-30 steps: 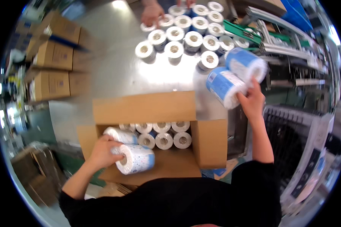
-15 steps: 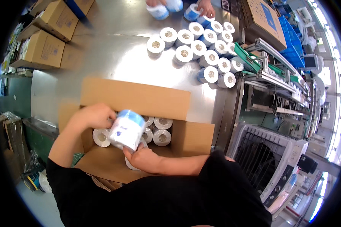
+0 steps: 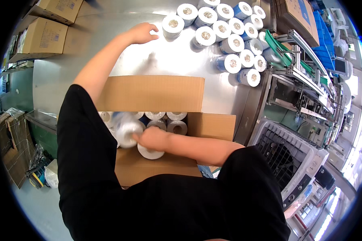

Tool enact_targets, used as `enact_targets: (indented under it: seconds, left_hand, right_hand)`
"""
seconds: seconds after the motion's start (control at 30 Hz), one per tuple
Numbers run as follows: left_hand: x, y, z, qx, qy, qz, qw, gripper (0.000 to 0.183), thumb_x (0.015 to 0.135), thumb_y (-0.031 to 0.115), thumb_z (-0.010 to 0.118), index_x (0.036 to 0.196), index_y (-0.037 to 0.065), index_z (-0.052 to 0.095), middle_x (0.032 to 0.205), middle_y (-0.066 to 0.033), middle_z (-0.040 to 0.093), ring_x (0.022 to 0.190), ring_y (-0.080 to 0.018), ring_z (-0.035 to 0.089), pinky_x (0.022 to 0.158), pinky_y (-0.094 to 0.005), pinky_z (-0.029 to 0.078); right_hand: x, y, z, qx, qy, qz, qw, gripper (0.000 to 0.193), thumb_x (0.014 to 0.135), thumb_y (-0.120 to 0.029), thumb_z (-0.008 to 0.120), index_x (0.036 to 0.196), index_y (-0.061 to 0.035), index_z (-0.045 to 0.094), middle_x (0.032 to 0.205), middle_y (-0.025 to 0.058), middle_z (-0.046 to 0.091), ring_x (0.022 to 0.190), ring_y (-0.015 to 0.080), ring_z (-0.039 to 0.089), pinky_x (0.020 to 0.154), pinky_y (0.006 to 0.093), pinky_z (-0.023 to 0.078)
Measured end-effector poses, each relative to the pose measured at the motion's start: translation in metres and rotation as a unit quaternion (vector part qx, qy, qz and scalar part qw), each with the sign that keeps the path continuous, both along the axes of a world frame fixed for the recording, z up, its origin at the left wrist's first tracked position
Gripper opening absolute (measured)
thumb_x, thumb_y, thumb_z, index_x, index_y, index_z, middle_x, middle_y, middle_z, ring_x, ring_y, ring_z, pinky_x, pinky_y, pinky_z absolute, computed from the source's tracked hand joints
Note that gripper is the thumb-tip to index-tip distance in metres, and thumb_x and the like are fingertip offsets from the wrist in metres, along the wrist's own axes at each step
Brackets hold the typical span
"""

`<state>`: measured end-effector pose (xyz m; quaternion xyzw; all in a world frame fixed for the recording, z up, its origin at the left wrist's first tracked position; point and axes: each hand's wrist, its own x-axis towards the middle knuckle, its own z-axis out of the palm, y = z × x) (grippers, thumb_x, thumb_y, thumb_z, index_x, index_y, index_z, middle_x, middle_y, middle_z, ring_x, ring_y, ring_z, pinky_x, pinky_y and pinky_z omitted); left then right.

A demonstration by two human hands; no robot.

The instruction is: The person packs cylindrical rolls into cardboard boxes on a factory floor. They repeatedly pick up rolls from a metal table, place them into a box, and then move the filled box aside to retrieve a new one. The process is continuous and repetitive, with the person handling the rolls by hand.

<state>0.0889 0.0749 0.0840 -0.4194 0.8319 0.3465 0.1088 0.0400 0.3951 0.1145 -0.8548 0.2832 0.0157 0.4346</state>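
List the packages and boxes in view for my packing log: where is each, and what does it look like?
Open box: middle of the steel table, brown cardboard, white rolls packed inside; right hand presses a roll there.
Loose rolls: table's far right, round, white with blue wrappers; left hand reaches toward them.
Closed boxes: upper left, brown cardboard with printed sides.
Flat carton: top right, brown.

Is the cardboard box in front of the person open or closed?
Open: the cardboard box has its flaps folded outward, and white rolls show inside, where the right hand reaches.
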Motion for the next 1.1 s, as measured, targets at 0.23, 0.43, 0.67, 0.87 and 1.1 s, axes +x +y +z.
enact_targets:
  seconds: [0.23,0.43,0.67,0.87,1.1]
  left_hand:
    - [0.021,-0.003,0.010,0.018,0.035,0.022,0.999,0.037,0.090,0.029,0.058,0.120,0.007,0.059,0.117,-0.0161,0.058,0.110,-0.0275,0.055,0.093,-0.0371,0.045]
    - [0.058,0.134,0.121,-0.140,0.270,0.013,0.952,0.007,0.079,0.010,0.062,0.082,0.005,0.061,0.068,-0.0024,0.056,0.055,-0.0168,0.050,0.054,-0.0300,0.042]
    - [0.130,0.273,0.043,-0.165,-0.077,-0.218,0.959,0.039,0.071,0.010,0.062,0.110,0.011,0.059,0.064,-0.0046,0.058,0.058,-0.0177,0.062,0.049,-0.0315,0.048]
    - [0.143,0.282,0.037,-0.150,-0.065,-0.162,0.973,0.041,0.073,0.010,0.059,0.113,0.007,0.051,0.059,-0.0042,0.061,0.054,-0.0193,0.064,0.044,-0.0314,0.049]
    - [0.165,0.287,0.023,-0.127,-0.091,-0.120,0.980,0.042,0.077,0.007,0.056,0.117,0.004,0.045,0.058,-0.0069,0.060,0.053,-0.0237,0.064,0.045,-0.0362,0.049]
  right_hand:
    - [-0.010,0.022,-0.044,-0.020,0.039,-0.166,0.985,0.032,0.075,-0.012,0.063,0.098,0.0041,0.050,0.064,0.0172,0.062,0.060,0.0311,0.065,0.055,0.0409,0.053]
    - [-0.015,0.004,-0.030,0.031,0.066,-0.140,0.987,0.031,0.075,-0.016,0.066,0.098,-0.0001,0.052,0.075,0.0160,0.064,0.071,0.0292,0.065,0.061,0.0393,0.053]
    - [-0.017,0.010,-0.034,-0.039,0.006,-0.165,0.985,0.030,0.074,-0.007,0.060,0.101,0.0033,0.052,0.069,0.0155,0.064,0.065,0.0291,0.066,0.062,0.0382,0.054]
    - [-0.029,0.014,-0.003,0.102,0.108,-0.257,0.955,0.036,0.074,-0.010,0.065,0.102,0.0042,0.047,0.081,0.0239,0.062,0.073,0.0380,0.065,0.062,0.0423,0.055]
    - [0.006,0.031,-0.014,-0.001,0.078,-0.237,0.968,0.036,0.076,-0.012,0.066,0.100,0.0048,0.046,0.089,0.0211,0.057,0.072,0.0321,0.066,0.059,0.0339,0.057]
